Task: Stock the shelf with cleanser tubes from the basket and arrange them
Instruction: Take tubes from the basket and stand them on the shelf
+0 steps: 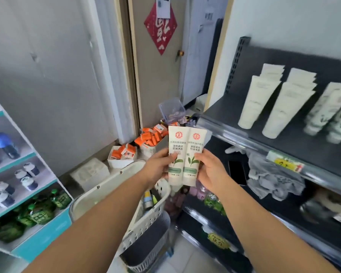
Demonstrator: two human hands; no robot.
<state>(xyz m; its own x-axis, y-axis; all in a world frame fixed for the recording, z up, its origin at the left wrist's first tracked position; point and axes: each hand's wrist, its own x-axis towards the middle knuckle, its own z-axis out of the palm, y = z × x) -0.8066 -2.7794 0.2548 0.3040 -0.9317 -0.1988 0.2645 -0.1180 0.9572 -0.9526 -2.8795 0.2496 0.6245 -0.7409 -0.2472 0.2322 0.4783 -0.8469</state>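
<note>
Tubes held side by side and touching, long axes upright, caps down: the left grip [158,166] clasps the left tube [176,156] and the right grip [211,168] clasps the right tube [194,156], above the basket [114,186]. The shelf [295,138] lies to the right, nearer the right grip. Each label shows a red round emblem, a green leaf sprig and "控油净透".

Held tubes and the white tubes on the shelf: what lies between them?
Head view: between held tubes and shelf tubes, only the clear front rail and bare black shelf board.
</note>
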